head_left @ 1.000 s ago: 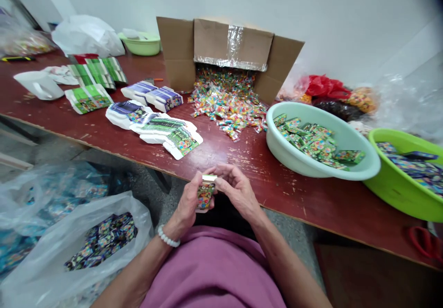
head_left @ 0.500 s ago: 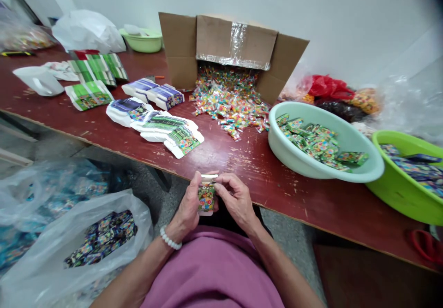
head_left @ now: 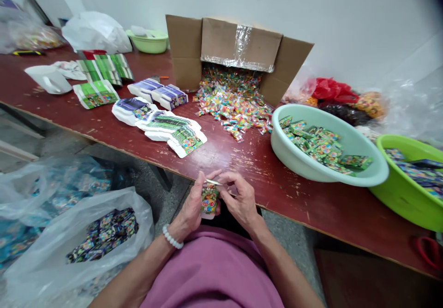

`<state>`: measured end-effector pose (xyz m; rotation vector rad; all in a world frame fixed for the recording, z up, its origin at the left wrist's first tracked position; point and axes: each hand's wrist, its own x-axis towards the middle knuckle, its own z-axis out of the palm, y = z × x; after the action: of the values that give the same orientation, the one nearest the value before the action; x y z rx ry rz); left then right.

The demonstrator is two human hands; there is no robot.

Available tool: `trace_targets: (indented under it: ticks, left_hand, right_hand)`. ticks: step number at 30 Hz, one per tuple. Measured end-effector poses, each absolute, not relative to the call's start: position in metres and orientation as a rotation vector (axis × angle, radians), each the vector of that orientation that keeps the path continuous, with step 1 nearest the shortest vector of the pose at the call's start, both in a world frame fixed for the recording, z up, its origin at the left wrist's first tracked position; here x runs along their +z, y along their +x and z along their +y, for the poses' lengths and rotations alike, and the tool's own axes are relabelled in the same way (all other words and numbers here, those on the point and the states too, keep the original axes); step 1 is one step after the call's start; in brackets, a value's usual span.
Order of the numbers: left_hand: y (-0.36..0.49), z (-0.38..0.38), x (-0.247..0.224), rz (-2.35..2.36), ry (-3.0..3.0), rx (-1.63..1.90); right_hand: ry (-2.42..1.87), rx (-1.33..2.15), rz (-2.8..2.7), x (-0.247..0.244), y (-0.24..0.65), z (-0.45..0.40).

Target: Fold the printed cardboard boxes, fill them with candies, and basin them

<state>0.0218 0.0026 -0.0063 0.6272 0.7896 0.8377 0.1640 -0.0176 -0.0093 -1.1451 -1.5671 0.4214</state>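
Above my lap, just off the table's front edge, I hold a small green printed carton (head_left: 209, 198) upright. My left hand (head_left: 191, 207) is closed around it, thumb along its left side and fingers behind. At the carton's top, the thumb and fingers of my right hand (head_left: 241, 201) pinch the white end flap (head_left: 213, 182). Whether anything lies inside the carton is hidden. Beyond my hands, a fanned row of flat green cartons (head_left: 187, 138) lies on the table. Wrapped candies (head_left: 232, 107) spill out of a cardboard box (head_left: 238, 40) behind.
A pale blue basin (head_left: 325, 174) of green cartons stands right of the candies, beside a lime basin (head_left: 401, 206) of purple ones. Purple cartons (head_left: 157, 91), green stacks (head_left: 97, 95) and a white cup (head_left: 48, 78) sit left. An open plastic bag (head_left: 44, 262) of packets is below left.
The white top flap has tilted down toward the right under my right fingers. My left hand keeps its hold on the carton. The whole view has shifted slightly.
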Motion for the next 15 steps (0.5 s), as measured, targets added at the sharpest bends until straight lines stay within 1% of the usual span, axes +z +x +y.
trace_targets:
  ticks: [4, 11, 15]
  left_hand:
    - [0.0218, 0.0031, -0.0048, 0.794, 0.597, 0.817]
    - [0.0235, 0.0015, -0.0057, 0.833, 0.707, 0.813]
    - [0.0241, 0.0019, -0.0062, 0.823, 0.736, 0.827]
  right_hand:
    - [-1.078, 0.471, -1.657, -0.0051, 0.1651, -0.0198]
    - [-1.134, 0.605, -1.494, -0.0084, 0.1639, -0.0163]
    - [-1.13, 0.751, -1.452, -0.0057, 0.1646, -0.0126]
